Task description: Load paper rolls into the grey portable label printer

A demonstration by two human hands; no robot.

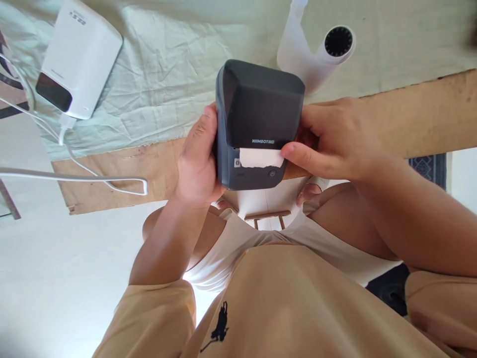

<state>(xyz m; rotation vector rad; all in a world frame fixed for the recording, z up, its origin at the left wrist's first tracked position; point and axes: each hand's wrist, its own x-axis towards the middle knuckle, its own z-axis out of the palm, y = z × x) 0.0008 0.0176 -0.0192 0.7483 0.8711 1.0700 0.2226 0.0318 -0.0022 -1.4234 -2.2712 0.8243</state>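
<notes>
Between left grip (197, 161), right grip (335, 141) | printer (264, 112) | paper (260, 157) nearer right

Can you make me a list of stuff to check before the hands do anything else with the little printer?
1. Left hand holding the printer: ok, it grips the left side.
2. Right hand in place: ok, it's at the right side, thumb by the paper's right end.
3. Paper poking out: ok, a white strip shows at the front.
4. Paper edge neat: not ok, the lower edge looks ragged.
5. Printer switched on: cannot tell; the button shows, but no clear light.
6. Cord in the power bank: ok, plugged in.
</notes>
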